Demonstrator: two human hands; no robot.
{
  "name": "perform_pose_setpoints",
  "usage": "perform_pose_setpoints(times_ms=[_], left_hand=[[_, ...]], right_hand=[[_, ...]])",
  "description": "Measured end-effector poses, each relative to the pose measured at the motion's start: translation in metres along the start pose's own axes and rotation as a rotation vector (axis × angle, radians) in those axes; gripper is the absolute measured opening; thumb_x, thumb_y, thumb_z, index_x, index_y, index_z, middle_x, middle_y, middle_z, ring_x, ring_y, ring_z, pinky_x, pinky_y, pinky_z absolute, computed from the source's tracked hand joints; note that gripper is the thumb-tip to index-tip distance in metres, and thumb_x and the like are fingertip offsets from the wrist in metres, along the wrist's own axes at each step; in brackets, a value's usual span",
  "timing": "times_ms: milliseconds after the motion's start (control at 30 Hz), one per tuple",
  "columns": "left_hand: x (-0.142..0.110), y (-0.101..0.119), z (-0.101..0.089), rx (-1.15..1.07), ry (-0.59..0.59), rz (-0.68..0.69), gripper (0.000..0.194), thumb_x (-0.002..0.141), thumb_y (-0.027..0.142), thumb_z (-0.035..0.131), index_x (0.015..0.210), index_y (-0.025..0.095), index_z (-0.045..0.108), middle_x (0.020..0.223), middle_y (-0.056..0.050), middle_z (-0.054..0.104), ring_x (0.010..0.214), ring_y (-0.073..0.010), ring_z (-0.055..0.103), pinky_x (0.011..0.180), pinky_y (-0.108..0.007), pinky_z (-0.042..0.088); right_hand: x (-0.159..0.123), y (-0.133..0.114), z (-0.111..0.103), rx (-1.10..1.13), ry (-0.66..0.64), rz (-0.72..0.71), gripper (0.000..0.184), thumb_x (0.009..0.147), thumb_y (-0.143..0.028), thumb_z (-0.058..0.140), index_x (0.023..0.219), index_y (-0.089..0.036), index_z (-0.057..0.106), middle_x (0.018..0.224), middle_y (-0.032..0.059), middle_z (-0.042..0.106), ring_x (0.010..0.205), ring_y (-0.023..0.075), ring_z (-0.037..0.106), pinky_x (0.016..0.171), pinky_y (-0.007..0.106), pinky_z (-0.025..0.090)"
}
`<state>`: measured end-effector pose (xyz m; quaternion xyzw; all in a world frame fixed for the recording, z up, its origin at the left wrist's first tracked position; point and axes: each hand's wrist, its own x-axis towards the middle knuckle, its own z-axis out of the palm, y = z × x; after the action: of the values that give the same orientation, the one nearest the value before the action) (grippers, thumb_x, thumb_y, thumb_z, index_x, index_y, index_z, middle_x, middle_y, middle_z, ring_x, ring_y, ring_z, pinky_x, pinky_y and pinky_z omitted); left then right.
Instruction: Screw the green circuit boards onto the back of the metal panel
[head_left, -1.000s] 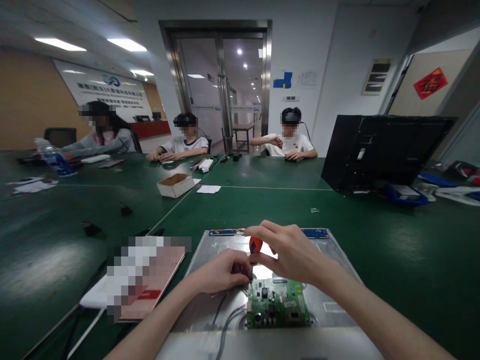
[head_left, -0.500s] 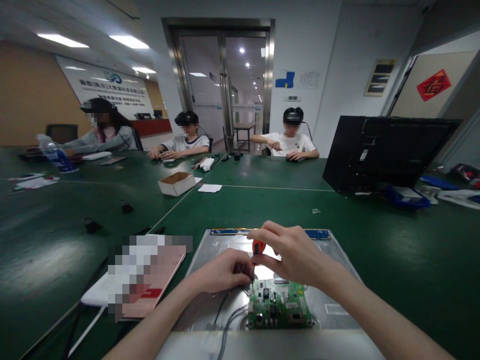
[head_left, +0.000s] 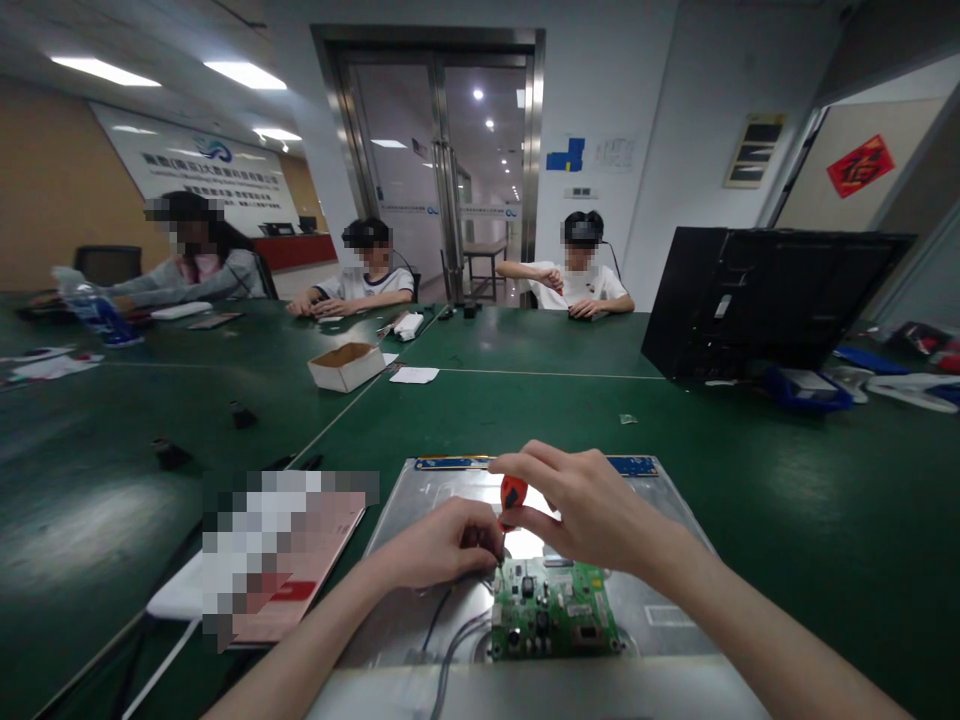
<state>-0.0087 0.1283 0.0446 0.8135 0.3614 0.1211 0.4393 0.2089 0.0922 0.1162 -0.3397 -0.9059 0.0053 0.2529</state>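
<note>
A silver metal panel (head_left: 675, 560) lies flat on the green table in front of me, with a green circuit board (head_left: 555, 610) on its near part. My right hand (head_left: 585, 505) is closed round the red handle of a small screwdriver (head_left: 511, 492), held upright over the board's far left corner. My left hand (head_left: 442, 545) is pinched at the screwdriver's lower shaft, beside that corner. Grey cables (head_left: 450, 640) run from the board toward me.
A blurred pink-and-white booklet (head_left: 285, 560) lies left of the panel. A black monitor back (head_left: 757, 300) stands at the right. A small cardboard box (head_left: 346, 366) and white paper (head_left: 415, 375) sit farther off. Three people sit at the table's far side.
My hands stay on the screwdriver at the board's corner. Only the view has shifted slightly.
</note>
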Motion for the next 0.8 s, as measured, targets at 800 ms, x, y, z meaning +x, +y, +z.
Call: perform_pose_setpoints(times_ms=[800], left_hand=[[0.0000,-0.0002,0.0002,0.010,0.021,0.001,0.007,0.073,0.020,0.062,0.078,0.017,0.066,0.070,0.001,0.061,0.067,-0.0169,0.056,0.061,-0.025,0.043]], right_hand=[[-0.0024,-0.0041,-0.0062,0.031,-0.012,-0.052,0.040,0.095,-0.023,0.054,0.134,-0.025,0.049,0.122,0.0054,0.065,0.086,0.0160,0.064,0.060,0.027,0.039]])
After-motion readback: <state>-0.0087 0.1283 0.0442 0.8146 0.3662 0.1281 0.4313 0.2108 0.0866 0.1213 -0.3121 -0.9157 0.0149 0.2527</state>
